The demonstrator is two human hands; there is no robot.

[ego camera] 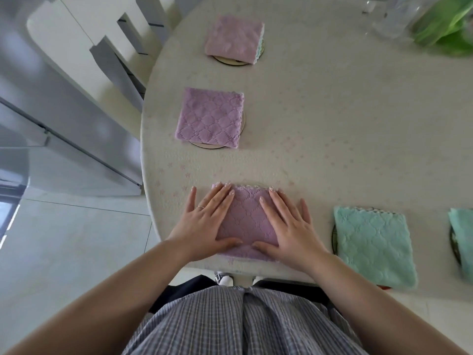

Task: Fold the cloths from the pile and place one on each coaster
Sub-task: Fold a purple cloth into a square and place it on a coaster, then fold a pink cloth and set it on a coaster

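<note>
Both hands, left hand and right hand, lie flat with open grip on the folded purple quilted cloth, hiding any coaster beneath; right of it, a teal cloth is cut off.

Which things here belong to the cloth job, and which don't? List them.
Job: left hand, right hand, purple cloth under both, folded cloths on coasters.
Not job: green bag, clear bottle, chairs.
</note>
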